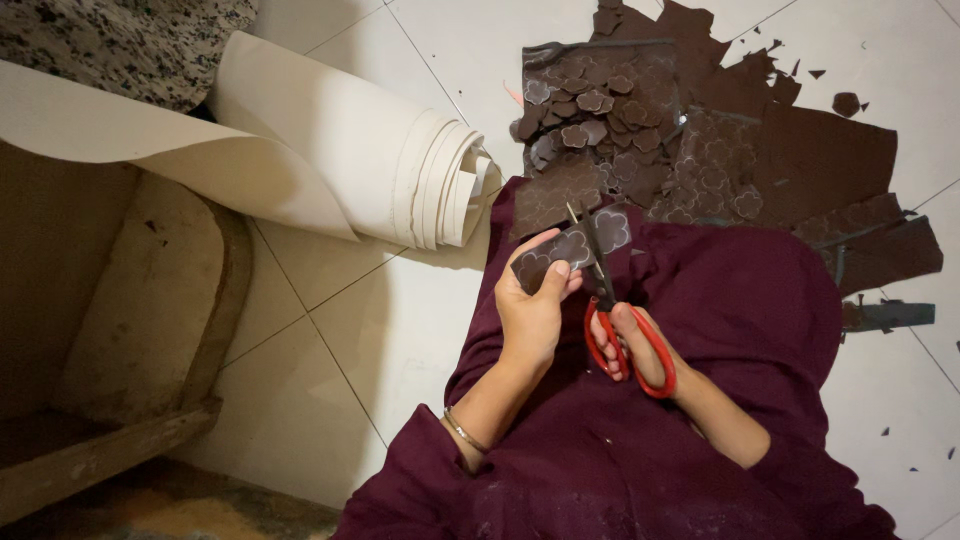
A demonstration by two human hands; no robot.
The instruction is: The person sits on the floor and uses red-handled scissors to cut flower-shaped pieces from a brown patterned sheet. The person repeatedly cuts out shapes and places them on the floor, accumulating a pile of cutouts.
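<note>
The left hand point(532, 312) pinches a small dark brown piece point(572, 247) marked with pale flower outlines, thumb on top and fingers curled beneath it, holding it over the lap just above the middle of the view. The right hand point(632, 345), at 4 o'clock of the left one, is clenched through the red handles of a pair of scissors point(606, 300); the dark blades run up toward 12 o'clock and cross the held piece. Both forearms come out of maroon sleeves point(640, 470), and a thin bangle point(463, 431) circles the left wrist. At 12 to 2 o'clock of the hands, a heap of brown sheets and cut flower shapes point(640, 130) lies on the white tiled floor point(400, 340). At 10 o'clock, a roll of cream sheet point(400, 160) lies partly unrolled.
</note>
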